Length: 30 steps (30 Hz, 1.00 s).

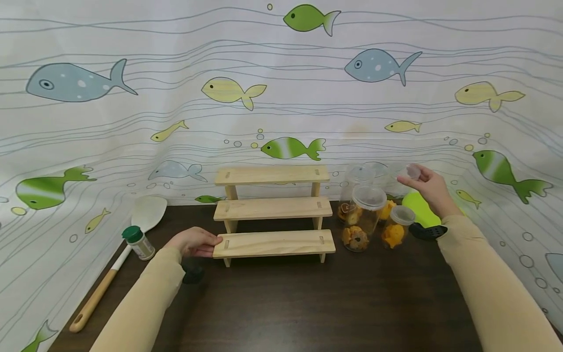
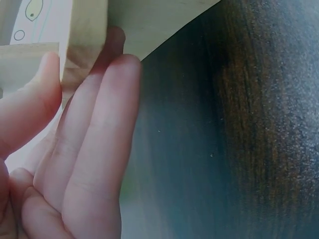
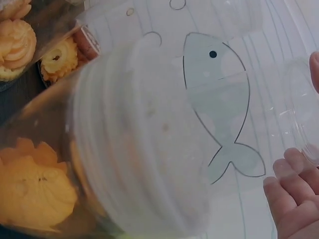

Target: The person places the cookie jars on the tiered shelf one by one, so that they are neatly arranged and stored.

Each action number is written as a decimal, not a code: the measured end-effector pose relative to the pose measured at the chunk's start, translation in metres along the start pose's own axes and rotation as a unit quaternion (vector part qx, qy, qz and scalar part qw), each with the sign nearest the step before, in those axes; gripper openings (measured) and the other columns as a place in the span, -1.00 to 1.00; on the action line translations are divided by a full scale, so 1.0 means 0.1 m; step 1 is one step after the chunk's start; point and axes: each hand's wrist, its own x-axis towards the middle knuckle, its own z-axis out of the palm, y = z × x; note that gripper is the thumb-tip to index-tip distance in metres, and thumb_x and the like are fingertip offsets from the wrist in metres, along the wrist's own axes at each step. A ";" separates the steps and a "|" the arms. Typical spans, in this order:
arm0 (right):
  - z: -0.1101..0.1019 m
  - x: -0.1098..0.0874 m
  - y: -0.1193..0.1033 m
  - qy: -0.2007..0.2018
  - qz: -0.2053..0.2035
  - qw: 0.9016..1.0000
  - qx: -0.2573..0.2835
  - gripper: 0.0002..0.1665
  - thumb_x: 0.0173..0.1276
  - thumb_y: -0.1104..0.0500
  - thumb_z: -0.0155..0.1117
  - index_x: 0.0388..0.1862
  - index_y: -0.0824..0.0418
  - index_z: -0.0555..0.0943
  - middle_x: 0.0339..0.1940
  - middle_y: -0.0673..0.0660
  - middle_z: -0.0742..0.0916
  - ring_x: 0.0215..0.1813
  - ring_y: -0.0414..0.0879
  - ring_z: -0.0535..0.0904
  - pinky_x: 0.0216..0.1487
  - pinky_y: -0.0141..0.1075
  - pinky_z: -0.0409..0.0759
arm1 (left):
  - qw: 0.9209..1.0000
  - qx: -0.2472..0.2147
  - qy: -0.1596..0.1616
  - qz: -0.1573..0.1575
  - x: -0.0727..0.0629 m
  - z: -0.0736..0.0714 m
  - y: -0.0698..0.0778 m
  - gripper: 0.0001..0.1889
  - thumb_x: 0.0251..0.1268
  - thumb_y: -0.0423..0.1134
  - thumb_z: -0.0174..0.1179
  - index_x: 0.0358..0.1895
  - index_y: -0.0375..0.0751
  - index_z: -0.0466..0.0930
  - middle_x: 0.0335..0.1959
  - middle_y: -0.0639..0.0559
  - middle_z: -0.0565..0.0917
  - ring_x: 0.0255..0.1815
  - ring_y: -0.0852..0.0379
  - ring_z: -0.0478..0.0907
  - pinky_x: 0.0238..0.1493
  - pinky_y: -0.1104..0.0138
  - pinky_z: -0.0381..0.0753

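The left hand (image 1: 195, 242) is nearly closed, pinching the left end of the bottom shelf (image 1: 274, 243), thumb on one face and fingers on the other, seemingly to steady the wooden stand (image 1: 272, 208). The right hand (image 1: 428, 186) curls part-closed round one end of a clear container (image 1: 412, 171), probably because that rim gives easy purchase. The container is above the back right of the counter (image 1: 308, 303), behind a lidded jar (image 1: 362, 215) of cookies. It looks glassy and colourless; its contents cannot be made out. The stand is pale, three-tiered, rising backward.
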 end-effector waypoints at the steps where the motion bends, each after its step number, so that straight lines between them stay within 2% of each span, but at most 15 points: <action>1: 0.00 -0.01 -0.02 0.001 -0.001 1.000 0.001 -0.03 0.41 -0.07 0.13 0.54 0.24 -0.15 0.51 0.37 0.08 0.49 0.21 0.02 0.44 0.09 0.07 | 1.000 0.002 0.002 0.000 0.00 0.00 0.00 -0.63 0.35 -0.32 0.15 0.04 -0.62 0.45 -0.49 -0.01 0.70 -0.45 0.17 0.68 -0.27 0.29 0.71; 16: -0.03 -0.07 -0.42 0.055 -0.012 0.998 -0.024 0.01 0.33 -0.16 0.20 0.54 0.18 -0.07 0.47 0.35 0.21 0.45 0.21 0.15 0.44 0.10 0.11 | 1.000 0.007 -0.003 -0.003 0.01 0.00 0.03 -0.63 0.34 -0.33 0.16 0.04 -0.62 0.46 -0.50 -0.01 0.69 -0.46 0.17 0.68 -0.25 0.27 0.71; 19: -0.05 -0.11 -0.54 0.074 -0.017 0.997 -0.034 -0.01 0.33 -0.18 0.20 0.54 0.16 -0.03 0.46 0.34 0.25 0.43 0.12 0.22 0.44 0.06 0.15 | 1.000 0.005 -0.003 -0.003 0.02 0.02 0.03 -0.62 0.34 -0.32 0.16 0.05 -0.62 0.46 -0.49 -0.02 0.70 -0.46 0.17 0.68 -0.25 0.27 0.71; 22: -0.05 -0.15 -0.65 0.096 -0.028 0.994 -0.039 -0.04 0.32 -0.16 0.21 0.53 0.15 0.02 0.43 0.30 0.32 0.34 -0.05 0.33 0.42 -0.16 0.26 | 1.000 0.006 -0.002 -0.003 0.03 0.02 0.02 -0.62 0.33 -0.32 0.17 0.05 -0.62 0.46 -0.49 -0.02 0.70 -0.46 0.16 0.68 -0.27 0.28 0.71; 26: -0.05 -0.20 -0.81 0.138 -0.056 0.989 -0.017 -0.10 0.31 -0.08 0.26 0.50 0.16 0.12 0.36 0.16 0.45 0.17 -0.26 0.41 0.16 -0.59 0.42 | 1.000 0.014 0.004 -0.003 0.04 0.02 0.02 -0.62 0.33 -0.31 0.17 0.04 -0.61 0.47 -0.50 -0.02 0.69 -0.47 0.17 0.67 -0.29 0.30 0.71; 28: -0.06 -0.21 -0.90 0.160 -0.077 0.984 0.006 -0.15 0.30 -0.02 0.29 0.47 0.18 0.19 0.27 0.06 0.53 0.11 -0.31 0.45 0.02 -0.68 0.45 | 1.000 0.019 0.008 -0.004 0.04 0.01 0.02 -0.62 0.33 -0.31 0.17 0.04 -0.61 0.47 -0.51 -0.01 0.69 -0.48 0.17 0.67 -0.30 0.30 0.71; 30: -0.08 -0.22 -1.00 0.175 -0.095 0.979 0.034 -0.19 0.28 0.03 0.32 0.44 0.18 0.25 0.17 -0.03 0.59 0.08 -0.34 0.47 -0.02 -0.70 0.45 | 1.000 0.023 0.010 -0.006 0.04 0.00 0.03 -0.63 0.34 -0.31 0.16 0.04 -0.60 0.47 -0.52 -0.01 0.68 -0.49 0.18 0.66 -0.30 0.31 0.71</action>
